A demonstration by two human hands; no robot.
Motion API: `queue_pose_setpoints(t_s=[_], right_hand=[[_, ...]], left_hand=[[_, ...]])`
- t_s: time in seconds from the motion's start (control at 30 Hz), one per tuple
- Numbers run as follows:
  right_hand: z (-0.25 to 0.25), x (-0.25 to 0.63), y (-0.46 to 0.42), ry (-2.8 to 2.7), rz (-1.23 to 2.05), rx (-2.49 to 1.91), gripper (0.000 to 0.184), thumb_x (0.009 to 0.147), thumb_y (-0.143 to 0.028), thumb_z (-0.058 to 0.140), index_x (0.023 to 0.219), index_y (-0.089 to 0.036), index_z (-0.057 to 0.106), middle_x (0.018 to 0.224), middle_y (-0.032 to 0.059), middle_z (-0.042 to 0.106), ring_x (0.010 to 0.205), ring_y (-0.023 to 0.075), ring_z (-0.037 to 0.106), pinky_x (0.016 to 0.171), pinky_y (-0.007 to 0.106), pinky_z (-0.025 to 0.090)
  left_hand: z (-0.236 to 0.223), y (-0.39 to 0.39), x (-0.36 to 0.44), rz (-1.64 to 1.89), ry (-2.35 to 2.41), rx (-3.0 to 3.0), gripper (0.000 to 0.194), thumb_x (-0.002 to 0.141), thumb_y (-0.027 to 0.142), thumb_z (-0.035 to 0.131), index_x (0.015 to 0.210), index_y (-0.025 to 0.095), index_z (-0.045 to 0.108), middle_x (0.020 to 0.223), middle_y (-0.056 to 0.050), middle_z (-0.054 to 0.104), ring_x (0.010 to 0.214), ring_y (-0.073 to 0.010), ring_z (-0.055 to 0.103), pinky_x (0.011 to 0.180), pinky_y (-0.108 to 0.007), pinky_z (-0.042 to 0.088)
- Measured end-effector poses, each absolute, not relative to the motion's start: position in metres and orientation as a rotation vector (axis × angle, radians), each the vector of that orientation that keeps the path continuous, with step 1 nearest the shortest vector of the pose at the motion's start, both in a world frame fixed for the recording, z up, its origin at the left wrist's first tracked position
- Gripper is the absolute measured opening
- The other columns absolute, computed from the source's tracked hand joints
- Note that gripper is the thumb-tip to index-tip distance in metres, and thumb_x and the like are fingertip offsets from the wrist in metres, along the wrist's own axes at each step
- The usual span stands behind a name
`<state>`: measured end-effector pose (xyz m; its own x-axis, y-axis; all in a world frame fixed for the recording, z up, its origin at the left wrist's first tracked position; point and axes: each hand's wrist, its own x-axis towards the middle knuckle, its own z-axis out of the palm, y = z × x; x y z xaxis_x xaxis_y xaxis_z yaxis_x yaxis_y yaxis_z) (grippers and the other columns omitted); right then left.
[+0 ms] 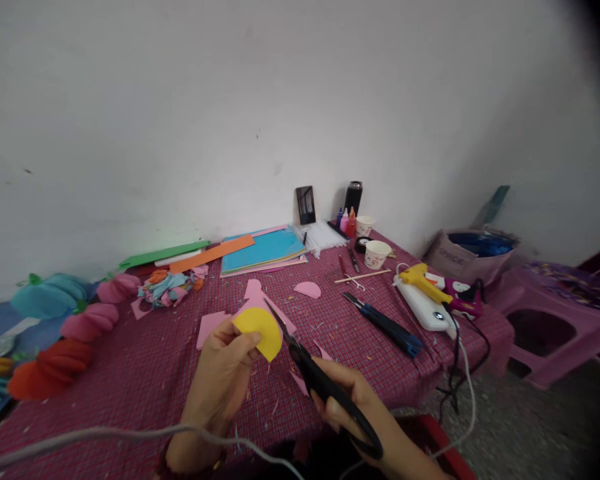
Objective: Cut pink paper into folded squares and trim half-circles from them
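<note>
My left hand (225, 360) pinches a yellow rounded piece (260, 327), which looks like felt or foam sheet. Pink sheet (253, 291) shows just behind the yellow piece; whether it is held together with it I cannot tell. In my right hand (347, 393) is a pair of black-handled scissors (320, 380), fingers wrapped round the handles. The blades point away from me, against the pink sheet and just right of the yellow piece. A pink half-round cutout (308, 289) lies beyond the scissors. Pink offcuts lie under and around both hands.
A box cutter (383, 325), wooden stick (363, 276) and paper cup (377, 255) lie to the right, near a yellow glue gun (425, 283) on a white power strip (420, 307). Coloured sheets (265, 253) are stacked behind. Felt pumpkins (53, 370) line the left. A grey cable (105, 433) crosses the foreground.
</note>
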<state>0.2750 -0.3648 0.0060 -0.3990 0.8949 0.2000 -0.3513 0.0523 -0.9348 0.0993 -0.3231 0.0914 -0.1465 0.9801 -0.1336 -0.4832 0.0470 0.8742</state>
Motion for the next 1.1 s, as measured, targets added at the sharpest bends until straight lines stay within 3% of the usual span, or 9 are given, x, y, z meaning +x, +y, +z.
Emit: queue_pose_setpoints(t_s=[0.4, 0.57, 0.83, 1.1], right_hand=[[0.005, 0.282, -0.365, -1.373, 1.61, -0.648, 0.058, 0.076, -0.058, 0.07, 0.118, -0.019, 0.066, 0.061, -0.0051, 0.04, 0.049, 0.0059, 0.027, 0.043, 0.021, 0.022], [0.006, 0.284, -0.366, -1.395, 1.626, -0.642, 0.058, 0.078, -0.051, 0.07, 0.126, -0.019, 0.062, 0.058, -0.0059, 0.042, 0.047, 0.0054, 0.029, 0.041, 0.02, 0.023], [0.016, 0.283, -0.363, -1.402, 1.695, -0.646, 0.052, 0.078, -0.047, 0.071, 0.123, -0.024, 0.064, 0.064, -0.0052, 0.039, 0.049, 0.0055, 0.028, 0.042, 0.019, 0.033], [0.017, 0.283, -0.357, -1.458, 1.679, -0.681, 0.054, 0.08, -0.053, 0.068, 0.122, -0.02, 0.063, 0.063, -0.0059, 0.039, 0.046, 0.0039, 0.026, 0.039, 0.018, 0.022]], left_hand=[[0.094, -0.318, 0.076, 1.319, 1.005, 0.827, 0.023, 0.046, 0.015, 0.081, 0.067, 0.012, 0.072, 0.061, -0.005, 0.069, 0.051, -0.0154, 0.062, 0.051, -0.026, 0.049], [0.095, -0.316, 0.064, 1.243, 1.007, 0.897, 0.024, 0.047, 0.015, 0.082, 0.069, 0.012, 0.074, 0.063, -0.006, 0.07, 0.051, -0.0148, 0.061, 0.052, -0.025, 0.05], [0.094, -0.312, 0.05, 1.139, 0.96, 0.969, 0.015, 0.052, 0.017, 0.078, 0.066, 0.014, 0.075, 0.061, -0.007, 0.07, 0.05, -0.015, 0.061, 0.051, -0.024, 0.05], [0.094, -0.305, 0.042, 1.109, 0.934, 0.94, 0.018, 0.05, 0.018, 0.079, 0.067, 0.012, 0.074, 0.06, -0.007, 0.069, 0.05, -0.0145, 0.06, 0.05, -0.024, 0.049]])
